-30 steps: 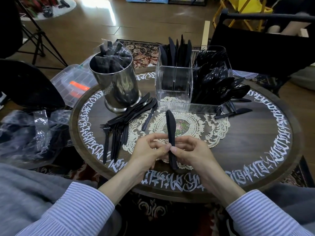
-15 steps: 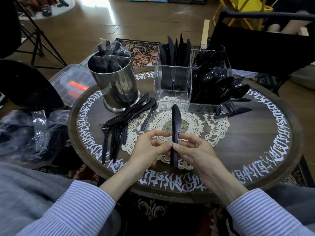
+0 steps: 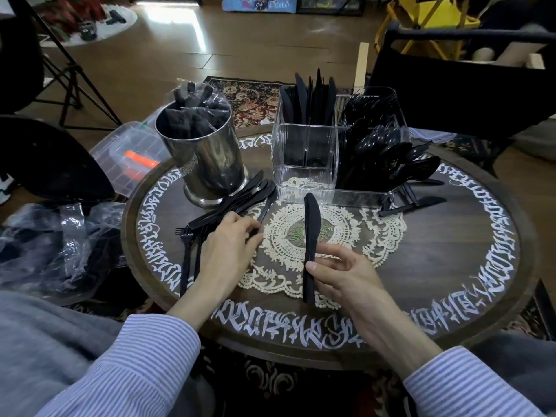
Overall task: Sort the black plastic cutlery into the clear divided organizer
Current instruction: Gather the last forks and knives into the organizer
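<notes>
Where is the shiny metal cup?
The metal cup stands at the table's far left, left of the clear organizer, with loose cutlery lying by its base.

A lived-in home room, by the look of it — warm wooden floor [image 3: 180, 55] with patterned rugs [image 3: 249, 100]; a round dark bench [image 3: 436, 266] lettered in white round its rim, a lace doily [image 3: 279, 245] at its middle; a black folding chair [image 3: 451, 94] and a tripod [image 3: 69, 70] beside it.
</notes>
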